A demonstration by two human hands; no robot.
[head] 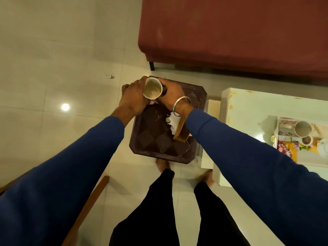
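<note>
Mid-frame, left hand [132,97] and right hand [171,95] curl round a stained cup [152,88], likely light, rigid and breakable, best held by its sides.

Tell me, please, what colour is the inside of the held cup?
The cup is cream-white inside with pale brown residue; the head view shows it best.

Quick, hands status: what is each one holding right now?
Left hand: closed, gripping the cup from its left side.
Right hand: closed, gripping the same cup from the other side.
</note>
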